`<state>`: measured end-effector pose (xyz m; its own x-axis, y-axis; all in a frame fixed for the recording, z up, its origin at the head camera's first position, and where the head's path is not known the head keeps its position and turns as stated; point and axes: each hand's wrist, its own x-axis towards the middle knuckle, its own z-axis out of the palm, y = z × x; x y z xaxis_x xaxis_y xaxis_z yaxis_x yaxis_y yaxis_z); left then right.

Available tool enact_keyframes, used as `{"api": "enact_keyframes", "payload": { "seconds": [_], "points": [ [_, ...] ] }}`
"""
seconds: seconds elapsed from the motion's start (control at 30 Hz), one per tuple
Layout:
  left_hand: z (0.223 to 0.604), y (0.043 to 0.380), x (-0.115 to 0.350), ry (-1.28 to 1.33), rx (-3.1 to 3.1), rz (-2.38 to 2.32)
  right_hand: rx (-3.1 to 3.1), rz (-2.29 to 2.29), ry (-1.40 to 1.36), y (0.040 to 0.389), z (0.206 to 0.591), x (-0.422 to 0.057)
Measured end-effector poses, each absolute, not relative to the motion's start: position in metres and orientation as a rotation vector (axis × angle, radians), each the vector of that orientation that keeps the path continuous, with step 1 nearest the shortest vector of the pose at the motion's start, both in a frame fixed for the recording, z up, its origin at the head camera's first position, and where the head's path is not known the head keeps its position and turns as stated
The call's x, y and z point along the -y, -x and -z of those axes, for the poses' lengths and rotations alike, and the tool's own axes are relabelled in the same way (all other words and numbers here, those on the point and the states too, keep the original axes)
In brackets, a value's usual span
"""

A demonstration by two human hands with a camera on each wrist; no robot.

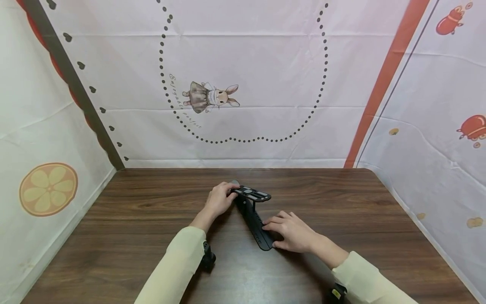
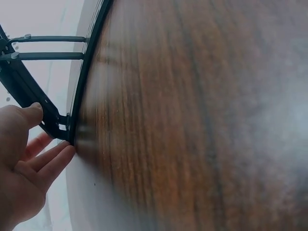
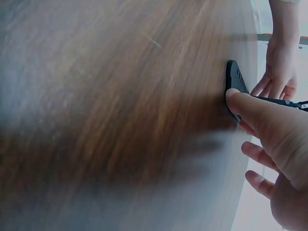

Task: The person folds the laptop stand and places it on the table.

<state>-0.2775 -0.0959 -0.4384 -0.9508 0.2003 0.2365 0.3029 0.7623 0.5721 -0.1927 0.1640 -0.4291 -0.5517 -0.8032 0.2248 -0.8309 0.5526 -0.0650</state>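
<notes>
A black folding stand (image 1: 253, 223) lies slantwise on the table, its long base down and its padded upper plate (image 1: 262, 195) raised at an angle. Two thin support arms (image 2: 53, 56) join plate and base in the left wrist view. My left hand (image 1: 219, 199) grips the hinged far end, thumb on the plate and fingertips right at the base's end. At the near end, my right hand (image 1: 293, 233) pinches the base between thumb and index finger; its other fingers are spread apart. In the right wrist view, the thumb partly hides the base (image 3: 234, 72).
The stand rests on a dark wood-grain table (image 1: 152, 219). Behind it hangs a pale printed cloth (image 1: 265, 84) with a rabbit figure, and similar cloth covers both sides. Both wrists carry a small black device (image 1: 207, 257) under pale sleeves.
</notes>
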Motion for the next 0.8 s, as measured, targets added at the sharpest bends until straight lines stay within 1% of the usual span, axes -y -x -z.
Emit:
{"api": "enact_keyframes", "payload": {
  "seconds": [0.33, 0.8],
  "points": [
    [0.437, 0.281, 0.093, 0.438, 2.790, 0.982, 2.616, -0.221, -1.381, 0.190, 0.431, -0.151],
    [0.434, 0.277, 0.092, 0.360, 2.808, 0.989, 2.605, -0.206, -1.337, 0.184, 0.433, -0.136]
  ]
}}
